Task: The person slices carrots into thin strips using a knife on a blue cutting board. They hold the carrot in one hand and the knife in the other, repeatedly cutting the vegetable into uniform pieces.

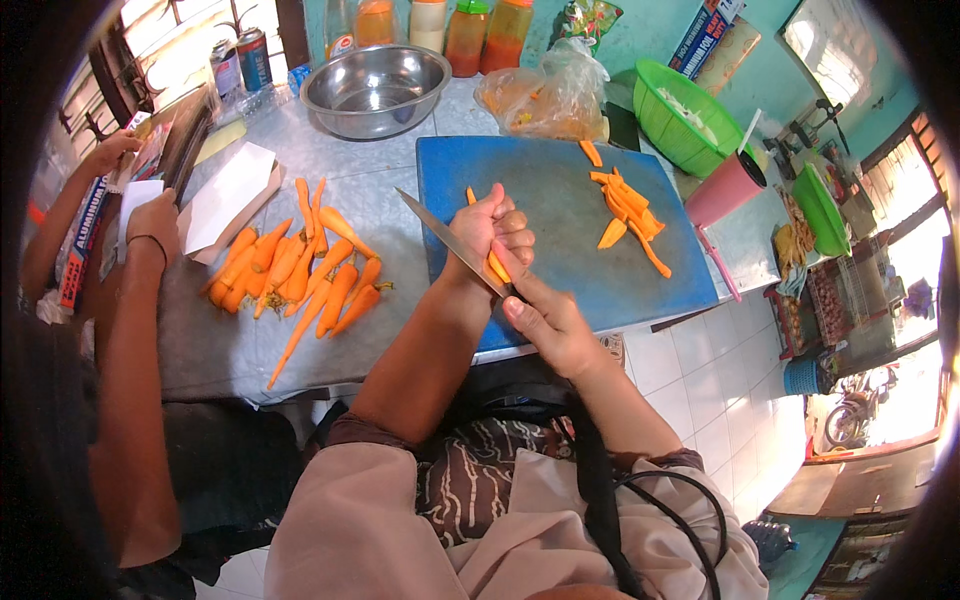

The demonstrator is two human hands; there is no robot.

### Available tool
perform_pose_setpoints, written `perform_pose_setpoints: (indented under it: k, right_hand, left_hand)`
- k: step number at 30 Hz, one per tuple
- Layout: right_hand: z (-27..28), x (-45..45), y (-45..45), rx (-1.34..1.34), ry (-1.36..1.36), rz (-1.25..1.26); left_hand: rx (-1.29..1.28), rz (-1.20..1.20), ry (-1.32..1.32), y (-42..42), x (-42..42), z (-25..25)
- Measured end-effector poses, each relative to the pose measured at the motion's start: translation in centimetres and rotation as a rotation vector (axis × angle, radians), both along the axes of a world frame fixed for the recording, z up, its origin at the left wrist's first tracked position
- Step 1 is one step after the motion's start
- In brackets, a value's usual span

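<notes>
My left hand point(491, 225) is closed around a carrot point(472, 196), whose tip pokes out beyond the wrist side; part of it is hidden by the fingers. A kitchen knife point(448, 238) is in my right hand point(547, 322), its long blade crossing over my left wrist and pointing up to the left. Both hands are over the near left part of a blue cutting board point(540, 165). Cut carrot pieces point(626, 206) lie in a heap at the board's right side. Left of the board, whole carrots point(300, 270) are piled on the table.
A steel bowl point(375, 94), a plastic bag point(551, 94) and a green basket point(679, 120) stand behind. A pink tumbler point(724, 191) is right of the board. At the left, a co-worker's hands point(152, 225) hold white paper near an aluminium foil box point(84, 244).
</notes>
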State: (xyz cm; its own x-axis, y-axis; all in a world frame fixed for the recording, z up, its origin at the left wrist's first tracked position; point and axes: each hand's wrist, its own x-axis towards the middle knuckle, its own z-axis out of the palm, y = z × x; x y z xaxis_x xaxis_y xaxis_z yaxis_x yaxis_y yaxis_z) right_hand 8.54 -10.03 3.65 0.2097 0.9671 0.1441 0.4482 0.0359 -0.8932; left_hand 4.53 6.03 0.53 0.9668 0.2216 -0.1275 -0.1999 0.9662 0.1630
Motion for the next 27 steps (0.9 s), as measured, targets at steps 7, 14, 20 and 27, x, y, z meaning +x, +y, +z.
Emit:
perform_pose_setpoints:
  k: [7, 14, 20, 27]
  right_hand:
    - [0.8, 0.2, -0.1, -0.156, 0.285, 0.022]
    - [0.7, 0.4, 0.2, -0.123, 0.323, 0.023]
    - [-0.4, 1.1, 0.2, 0.072, 0.077, 0.008]
    - [1.5, 0.0, -0.6, -0.147, 0.049, -0.008]
  left_hand:
    - [0.108, 0.264, 0.164, -1.4, -0.6, 2.3]
    - [0.113, 0.370, 0.200, -1.8, -0.5, 2.5]
    - [0.168, 0.318, 0.156, -1.4, -0.1, 2.6]
    - [0.291, 0.082, -0.368, 0.7, 0.0, -0.3]
